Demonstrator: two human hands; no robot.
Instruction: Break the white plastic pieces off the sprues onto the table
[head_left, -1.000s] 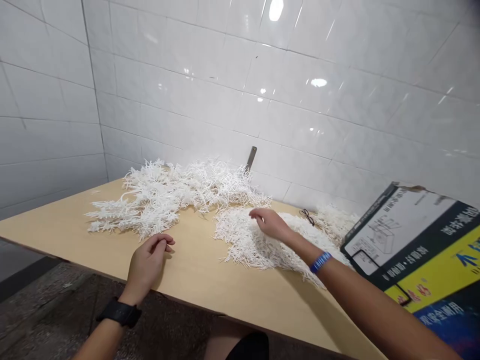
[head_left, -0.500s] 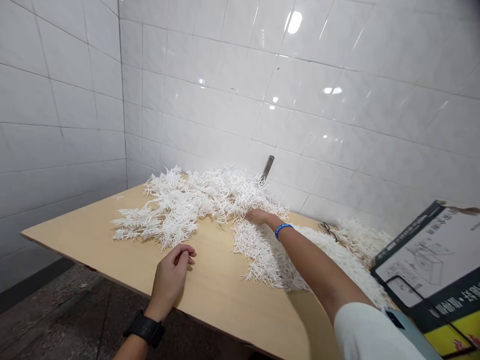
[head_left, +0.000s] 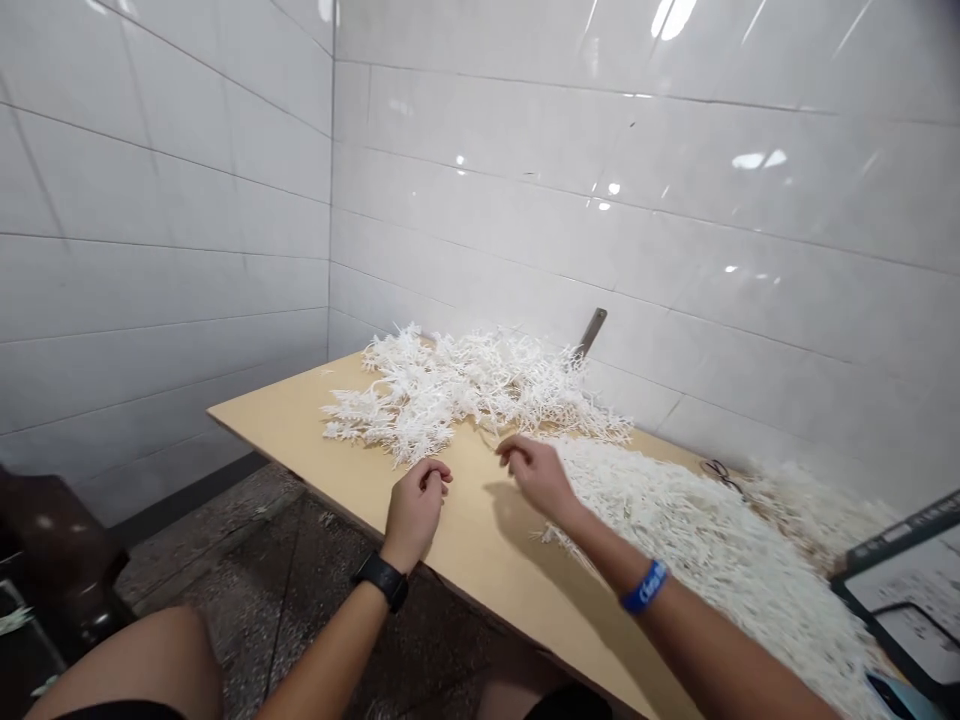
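My right hand, with a blue wristband, is raised over the bare strip of board between two white piles. Its fingers are pinched, and a thin white branched plastic piece shows at the fingertips. My left hand, a black watch on its wrist, is curled closed near the board's front edge; whatever is inside its fingers is hidden. Beyond both hands lies a tangled heap of white branched plastic pieces. Right of my right hand spreads a large pile of small loose white pieces.
The wooden board stands against a tiled wall. A metal strip sticks up behind the heap. A dark cord, a printed carton and a phone are at the right. A dark brown object stands at the lower left.
My right hand has drawn back from the heap toward my left hand, with a thin piece at its fingertips. My left hand stays curled. The view has turned left.
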